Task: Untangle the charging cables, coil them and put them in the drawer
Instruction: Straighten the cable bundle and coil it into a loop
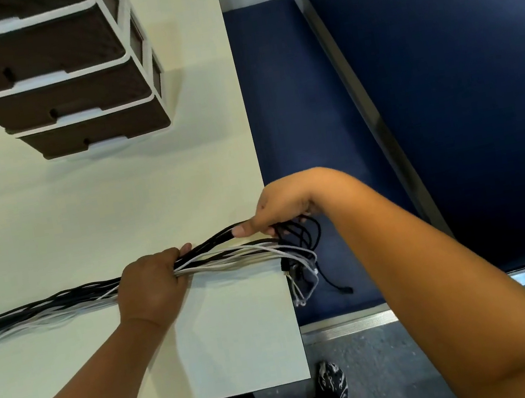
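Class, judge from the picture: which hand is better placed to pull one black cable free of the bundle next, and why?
Probably the right hand: its fingers already pinch black cables lifted apart, while the left hand clamps the bundle against the table.

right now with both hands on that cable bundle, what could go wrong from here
1. The plug ends dangle past the table edge; if the right hand pulls hard, they could snag on it.
2. The left hand clamps black and white cables together, so pulling the black strands may tighten crossings rather than free them.
3. The drawer unit looks shut, so coils may loosen while a drawer gets opened.
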The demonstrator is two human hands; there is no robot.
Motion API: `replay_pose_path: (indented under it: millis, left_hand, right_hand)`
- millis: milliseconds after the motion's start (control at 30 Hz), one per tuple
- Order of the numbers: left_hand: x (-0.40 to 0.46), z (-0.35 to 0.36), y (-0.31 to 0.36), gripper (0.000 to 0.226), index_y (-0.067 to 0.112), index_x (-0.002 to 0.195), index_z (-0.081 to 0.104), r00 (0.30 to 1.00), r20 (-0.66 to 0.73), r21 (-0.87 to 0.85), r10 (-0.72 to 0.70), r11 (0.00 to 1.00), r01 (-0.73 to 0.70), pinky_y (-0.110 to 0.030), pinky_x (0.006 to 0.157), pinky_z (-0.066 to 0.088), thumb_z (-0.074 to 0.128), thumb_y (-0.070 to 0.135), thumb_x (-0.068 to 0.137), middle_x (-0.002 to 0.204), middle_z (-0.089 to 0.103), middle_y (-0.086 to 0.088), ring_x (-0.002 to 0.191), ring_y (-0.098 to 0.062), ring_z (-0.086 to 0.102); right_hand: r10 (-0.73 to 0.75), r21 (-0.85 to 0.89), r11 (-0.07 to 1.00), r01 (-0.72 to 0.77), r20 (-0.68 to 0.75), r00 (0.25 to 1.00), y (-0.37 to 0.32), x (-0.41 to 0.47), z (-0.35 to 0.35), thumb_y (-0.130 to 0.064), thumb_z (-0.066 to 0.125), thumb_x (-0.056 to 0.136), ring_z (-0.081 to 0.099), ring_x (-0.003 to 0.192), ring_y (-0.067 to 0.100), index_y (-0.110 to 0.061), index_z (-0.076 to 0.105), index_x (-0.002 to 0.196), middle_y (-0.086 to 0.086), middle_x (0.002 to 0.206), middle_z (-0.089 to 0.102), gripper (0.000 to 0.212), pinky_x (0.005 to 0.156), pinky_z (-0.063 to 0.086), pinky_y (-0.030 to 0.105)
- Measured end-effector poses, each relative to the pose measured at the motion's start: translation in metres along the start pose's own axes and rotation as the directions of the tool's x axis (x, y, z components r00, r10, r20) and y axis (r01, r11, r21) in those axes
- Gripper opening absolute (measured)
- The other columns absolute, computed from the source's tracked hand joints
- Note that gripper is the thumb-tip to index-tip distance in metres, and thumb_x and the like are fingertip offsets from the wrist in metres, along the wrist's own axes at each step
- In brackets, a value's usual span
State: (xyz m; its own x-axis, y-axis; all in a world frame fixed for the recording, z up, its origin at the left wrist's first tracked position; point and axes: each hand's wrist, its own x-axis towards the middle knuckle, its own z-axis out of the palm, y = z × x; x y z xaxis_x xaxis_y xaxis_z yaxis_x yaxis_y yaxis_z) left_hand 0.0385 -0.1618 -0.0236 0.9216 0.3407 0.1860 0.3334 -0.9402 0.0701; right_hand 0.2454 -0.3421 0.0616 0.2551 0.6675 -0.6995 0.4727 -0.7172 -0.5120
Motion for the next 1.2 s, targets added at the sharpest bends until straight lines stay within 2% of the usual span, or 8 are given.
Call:
replay_pose_path:
  millis: [100, 333, 500, 667, 933, 1033, 1100, 1200]
  left_hand:
    - [-0.001, 0.000, 0.000, 0.033, 0.017, 0.089, 0.075, 1.000, 0.001, -0.005, -0.003, 1.000, 0.003, -0.025, 0.052, 0.023, 0.051, 0.035, 0.076, 0.055, 0.064, -0.006, 0.049, -0.032, 0.060]
    - [0.000, 0.001, 0.005, 0.033, 0.013, 0.083, 0.073, 0.999, -0.004, -0.026, -0.032, 0.999, 0.032, -0.026, 0.052, 0.025, 0.049, 0.035, 0.076, 0.055, 0.063, -0.008, 0.050, -0.035, 0.059]
    - [-0.002, 0.003, 0.001, 0.050, 0.016, 0.100, 0.076, 1.000, -0.021, -0.036, -0.001, 0.999, 0.001, -0.029, 0.054, 0.032, 0.038, 0.043, 0.080, 0.064, 0.069, -0.010, 0.058, -0.036, 0.063]
    - [-0.001, 0.002, 0.003, 0.044, 0.014, 0.097, 0.076, 0.999, -0.031, -0.028, -0.011, 1.000, 0.010, -0.029, 0.054, 0.031, 0.044, 0.039, 0.081, 0.063, 0.068, -0.011, 0.056, -0.037, 0.063]
    - [-0.002, 0.005, 0.004, 0.039, 0.012, 0.099, 0.075, 0.999, -0.027, -0.027, -0.023, 0.999, 0.022, -0.030, 0.055, 0.032, 0.049, 0.035, 0.082, 0.066, 0.069, -0.013, 0.059, -0.038, 0.063]
    - [-0.001, 0.005, 0.004, 0.039, 0.012, 0.095, 0.075, 0.999, -0.029, -0.023, -0.027, 0.999, 0.026, -0.030, 0.055, 0.031, 0.046, 0.036, 0.085, 0.066, 0.069, -0.014, 0.060, -0.039, 0.063]
    - [-0.002, 0.005, 0.004, 0.039, 0.012, 0.094, 0.075, 0.999, -0.023, -0.018, -0.031, 0.999, 0.031, -0.030, 0.055, 0.031, 0.047, 0.036, 0.085, 0.066, 0.069, -0.015, 0.061, -0.040, 0.063]
    - [-0.003, 0.005, 0.003, 0.041, 0.011, 0.090, 0.074, 0.999, -0.029, -0.029, -0.033, 0.999, 0.032, -0.029, 0.054, 0.030, 0.044, 0.039, 0.087, 0.064, 0.067, -0.015, 0.059, -0.040, 0.062]
  right_hand:
    - [-0.065, -0.123, 0.991, 0.049, -0.130, 0.989, 0.003, 0.000, 0.005, -0.066, 0.065, 0.079, 0.057, 0.076, 0.020, -0.011, 0.066, 0.085, -0.002, 0.078, 0.061, 0.055, 0.063, 0.041, 0.030]
    - [-0.238, -0.015, 0.968, 0.251, -0.374, 0.896, 0.015, -0.022, -0.006, -0.040, 0.075, 0.082, 0.046, 0.055, 0.012, -0.020, 0.052, 0.065, -0.004, 0.062, 0.051, 0.034, 0.051, 0.035, 0.025]
    - [-0.088, 0.060, 0.993, 0.099, -0.175, 0.981, 0.065, -0.025, 0.006, -0.053, 0.076, 0.077, 0.051, 0.056, 0.017, -0.018, 0.053, 0.065, 0.004, 0.062, 0.055, 0.043, 0.058, 0.043, 0.032]
    - [-0.025, 0.207, 0.974, 0.098, -0.332, 0.943, 0.127, -0.038, 0.019, -0.062, 0.066, 0.080, 0.035, 0.056, 0.014, -0.017, 0.040, 0.064, 0.003, 0.065, 0.036, 0.054, 0.057, 0.033, 0.029]
    - [0.148, 0.157, 0.985, -0.076, -0.523, 0.840, 0.183, -0.043, 0.033, -0.045, 0.064, 0.090, 0.053, 0.067, 0.020, -0.018, 0.055, 0.076, 0.002, 0.073, 0.055, 0.032, 0.059, 0.039, 0.033]
    - [0.223, 0.094, 0.975, -0.203, -0.492, 0.842, 0.187, -0.034, 0.041, -0.038, 0.063, 0.092, 0.060, 0.100, 0.028, -0.026, 0.061, 0.103, 0.003, 0.106, 0.060, 0.016, 0.076, 0.049, 0.037]
    - [0.304, 0.043, 0.948, -0.314, -0.410, 0.860, 0.187, -0.026, 0.052, -0.032, 0.065, 0.093, 0.049, 0.125, 0.032, -0.021, 0.044, 0.141, 0.007, 0.141, 0.044, 0.053, 0.097, 0.046, 0.043]
    - [0.367, -0.011, 0.918, -0.395, -0.351, 0.862, 0.173, -0.011, 0.076, -0.020, 0.056, 0.097, 0.053, 0.114, 0.032, -0.011, 0.046, 0.138, 0.012, 0.133, 0.049, 0.044, 0.090, 0.047, 0.039]
